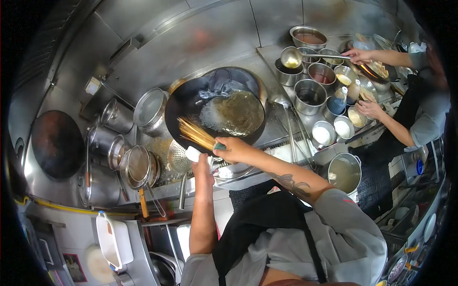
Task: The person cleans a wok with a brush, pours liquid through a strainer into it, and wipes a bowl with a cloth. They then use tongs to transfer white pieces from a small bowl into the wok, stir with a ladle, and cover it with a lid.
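Observation:
A large black wok (179, 114) with bubbling, murky liquid stands at the centre, tilted on the stove. My right hand (231, 149) is closed around the green-bound end of a bamboo brush (194, 132), whose bristles lie over the wok's near left edge. Just left of it, my left hand (203, 167) is wrapped around a white cloth (193, 153) at the wok's near rim. Below the wok, a perforated skimmer (179, 156) lies beside my left hand.
Pots and strainers (138, 164) crowd the left. Ladles (289, 128) lie right of the wok, near metal containers (310, 95) of sauces and powders. At the right, a co-worker (429, 105) holds a ladle (291, 57) over them. A pot of liquid (344, 174) stands at lower right.

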{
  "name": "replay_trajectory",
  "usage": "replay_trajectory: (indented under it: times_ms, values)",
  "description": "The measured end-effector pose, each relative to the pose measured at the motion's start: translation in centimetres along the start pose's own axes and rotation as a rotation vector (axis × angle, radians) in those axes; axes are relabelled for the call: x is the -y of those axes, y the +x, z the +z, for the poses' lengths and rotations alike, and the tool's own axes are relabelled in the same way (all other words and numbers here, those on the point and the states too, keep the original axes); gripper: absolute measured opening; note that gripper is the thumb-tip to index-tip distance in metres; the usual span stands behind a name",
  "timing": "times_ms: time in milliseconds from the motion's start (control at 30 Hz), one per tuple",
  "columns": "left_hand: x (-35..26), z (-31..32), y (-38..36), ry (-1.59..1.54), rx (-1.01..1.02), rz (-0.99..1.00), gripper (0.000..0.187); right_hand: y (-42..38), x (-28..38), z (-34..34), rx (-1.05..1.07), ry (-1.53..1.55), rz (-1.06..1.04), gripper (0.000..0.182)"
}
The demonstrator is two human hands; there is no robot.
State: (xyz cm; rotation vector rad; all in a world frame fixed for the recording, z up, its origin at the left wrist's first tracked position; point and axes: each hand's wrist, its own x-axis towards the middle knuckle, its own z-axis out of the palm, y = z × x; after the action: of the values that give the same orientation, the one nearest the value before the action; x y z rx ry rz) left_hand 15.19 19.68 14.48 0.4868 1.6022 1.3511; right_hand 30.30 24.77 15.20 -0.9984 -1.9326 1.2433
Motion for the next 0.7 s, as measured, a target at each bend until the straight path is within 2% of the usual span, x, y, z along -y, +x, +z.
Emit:
replay_trajectory:
  times_ms: [100,233,267,367,433,500,600,700]
  values:
    - [-0.4,0.5,0.0,-0.007,0.05,0.071,0.028,1.5,-0.8,0.9,-0.097,-0.016,-0.124,0.042]
    - [-1.3,1.5,0.2,0.009,-0.002,0.128,0.025,3.1,0.0,0.7,-0.029,0.051,-0.03,0.048]
    - [-1.4,1.6,0.1,0.015,0.013,0.165,0.025,3.7,0.0,0.5,-0.02,0.112,-0.08,0.038]
    - [-1.6,1.9,0.0,0.035,0.057,0.272,0.024,4.7,2.0,-1.2,0.024,0.216,0.027,0.032]
    - [-1.3,2.1,0.7,0.057,0.033,0.375,0.027,5.5,2.6,-2.3,0.102,0.42,0.105,0.038]
    - [-1.3,2.5,0.9,0.073,0.035,0.47,0.03,6.7,2.4,-2.8,0.069,0.415,0.102,0.04]
    - [-3.4,4.1,-2.1,0.128,-0.099,0.459,0.038,6.3,4.3,-4.1,-0.068,0.318,0.125,0.039]
    - [-4.6,4.0,-2.6,0.229,-0.081,0.535,0.039,6.8,4.6,-6.1,-0.03,0.392,0.152,0.038]
